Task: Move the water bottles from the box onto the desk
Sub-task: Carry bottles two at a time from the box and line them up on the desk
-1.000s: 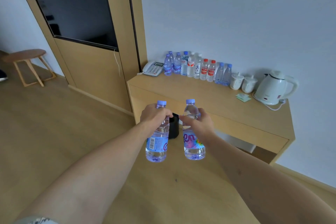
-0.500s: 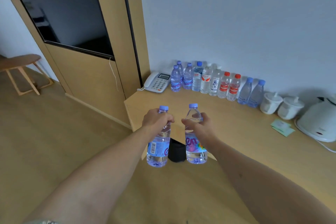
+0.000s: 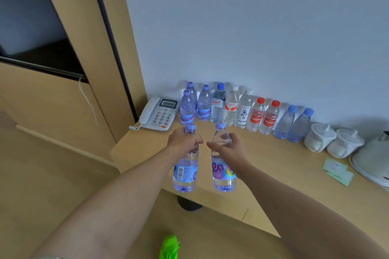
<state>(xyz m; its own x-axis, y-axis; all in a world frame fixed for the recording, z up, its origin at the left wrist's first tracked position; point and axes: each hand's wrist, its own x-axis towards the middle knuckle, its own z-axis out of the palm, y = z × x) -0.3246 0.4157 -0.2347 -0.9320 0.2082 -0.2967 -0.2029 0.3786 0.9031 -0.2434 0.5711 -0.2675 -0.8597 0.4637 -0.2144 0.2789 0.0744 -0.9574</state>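
Pale wall [image 3: 252,27] backs a light wooden desk [image 3: 273,166], where a row of water bottles [image 3: 242,109] stands upright against the wall, with purple, blue, white and red caps. At the row's left end sits a white telephone [image 3: 156,113]; at its right end stand two white lidded cups [image 3: 333,142], then a white kettle [image 3: 374,160] with green paper slips [image 3: 336,170] before it. Both arms reach forward over the desk's front edge. The left hand [image 3: 183,141] curls round the neck of a purple-capped bottle [image 3: 186,172], held upright in the air. The right hand [image 3: 227,149] grips the shoulder of a second purple-capped bottle [image 3: 223,174], also upright and just beside the first, not touching it. The box is out of view.
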